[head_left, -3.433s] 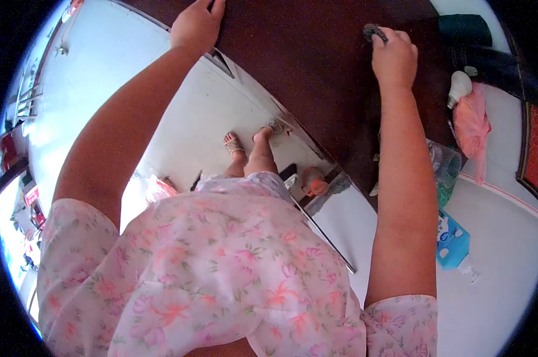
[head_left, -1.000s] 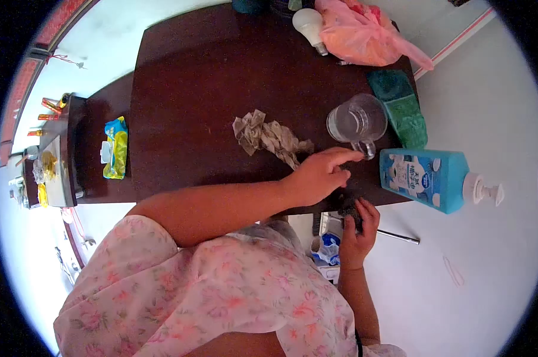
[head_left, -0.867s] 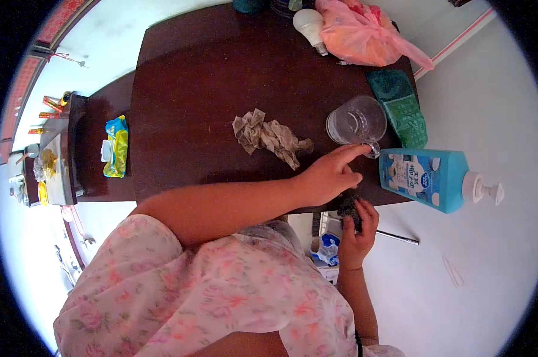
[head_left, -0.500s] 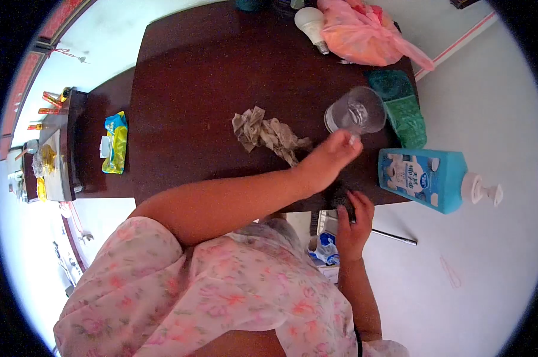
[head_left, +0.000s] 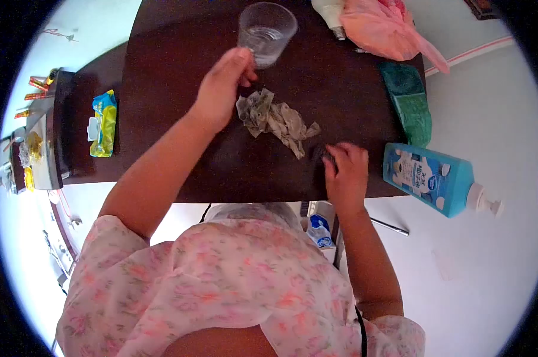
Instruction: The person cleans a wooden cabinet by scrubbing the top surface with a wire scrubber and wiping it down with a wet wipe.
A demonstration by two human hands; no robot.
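Observation:
My left hand (head_left: 220, 89) is closed on the handle of a clear glass mug (head_left: 268, 35), held over the far part of the dark brown table (head_left: 186, 77). The mug looks see-through, with a thick base. Just below it lies a crumpled grey-brown cloth (head_left: 278, 119), apart from both hands. Near the table's front edge, my right hand (head_left: 347, 175) has curled fingers around a small dark, rough-looking lump (head_left: 322, 157). Its kind is hard to make out against the dark wood.
A blue pump bottle (head_left: 426, 178) lies at the right edge, beside a green packet (head_left: 408, 104). At the back right are a pink plastic bag (head_left: 379, 30) and a white light bulb (head_left: 329, 13). A yellow-blue wipes pack (head_left: 104, 125) rests at left.
My left hand has carried the glass mug leftward and away from me, past the cloth. My right hand has moved up onto the table with the dark lump.

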